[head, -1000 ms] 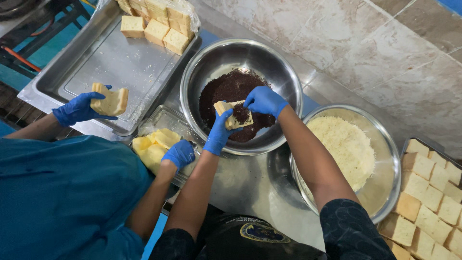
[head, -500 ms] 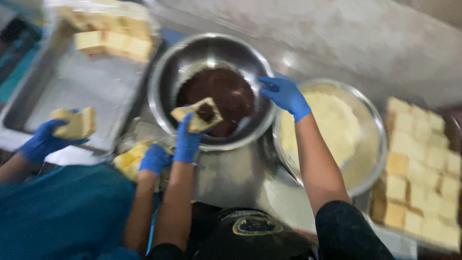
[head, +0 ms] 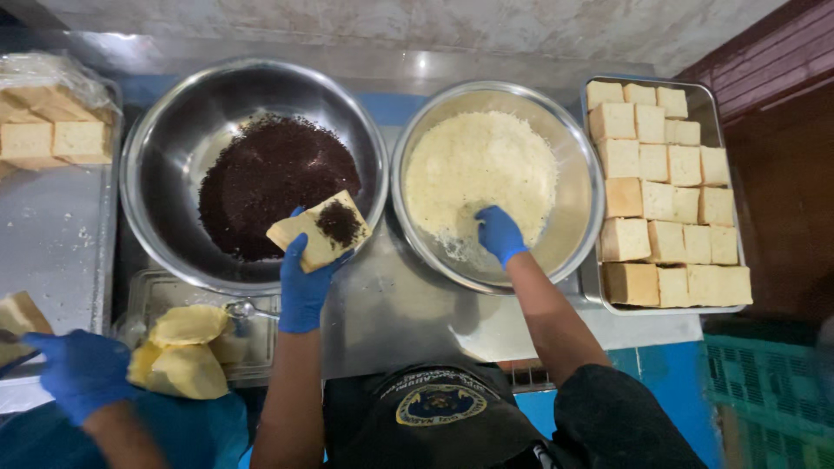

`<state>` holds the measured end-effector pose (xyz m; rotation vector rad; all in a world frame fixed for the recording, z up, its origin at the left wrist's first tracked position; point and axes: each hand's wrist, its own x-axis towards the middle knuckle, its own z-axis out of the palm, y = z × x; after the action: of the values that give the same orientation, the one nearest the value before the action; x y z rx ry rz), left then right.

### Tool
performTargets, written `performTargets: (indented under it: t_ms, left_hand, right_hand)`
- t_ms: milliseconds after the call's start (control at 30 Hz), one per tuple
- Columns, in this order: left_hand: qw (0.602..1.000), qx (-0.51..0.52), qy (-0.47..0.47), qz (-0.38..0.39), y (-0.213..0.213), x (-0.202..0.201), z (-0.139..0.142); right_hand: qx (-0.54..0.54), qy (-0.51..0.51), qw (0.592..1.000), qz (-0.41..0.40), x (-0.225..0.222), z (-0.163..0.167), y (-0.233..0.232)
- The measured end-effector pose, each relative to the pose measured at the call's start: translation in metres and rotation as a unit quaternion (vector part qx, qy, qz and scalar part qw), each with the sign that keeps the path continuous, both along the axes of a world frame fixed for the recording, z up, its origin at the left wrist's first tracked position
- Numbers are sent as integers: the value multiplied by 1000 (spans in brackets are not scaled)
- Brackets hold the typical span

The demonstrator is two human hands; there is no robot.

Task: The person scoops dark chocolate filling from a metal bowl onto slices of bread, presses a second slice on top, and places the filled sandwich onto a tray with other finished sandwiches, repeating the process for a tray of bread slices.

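Two gloved hands are working: I am seeing my left hand [head: 304,278] gripping a bread slice [head: 319,231] topped with dark sprinkles over the sprinkle bowl [head: 165,130], while my right hand [head: 500,233] is curling, fingertips down, into the grated-cheese bowl [head: 578,217].

Pale bread slice [head: 320,233] (dark sprinkles on top) tilted over bowl rim.

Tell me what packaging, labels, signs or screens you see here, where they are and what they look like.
Clear plastic wrap: far left, crinkled, draped over pale bread blocks on a metal tray.
Round badge: bottom centre on dark clothing, navy with yellow edging.
No signs or screens in view.
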<state>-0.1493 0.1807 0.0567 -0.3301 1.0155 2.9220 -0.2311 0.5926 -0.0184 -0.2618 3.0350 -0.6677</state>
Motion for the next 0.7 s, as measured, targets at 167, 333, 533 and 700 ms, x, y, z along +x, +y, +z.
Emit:
performTargets:
  t_ms: [167,333,533,700]
  left_hand:
    - [998,62,15,-23,41,5,13]
    - [998,48,-14,-32,65,11,10]
    - [996,71,-20,-40,89,11,-10]
    - [993,93,-40,-56,114,11,-14]
  right_hand:
    - [21,42,986,-158,9,21,80]
    - [25,-122,985,-117,13,9,106]
    - [-119,-270,955,-38,9,8,134]
    - [-3,-202,978,56,14,-4,113]
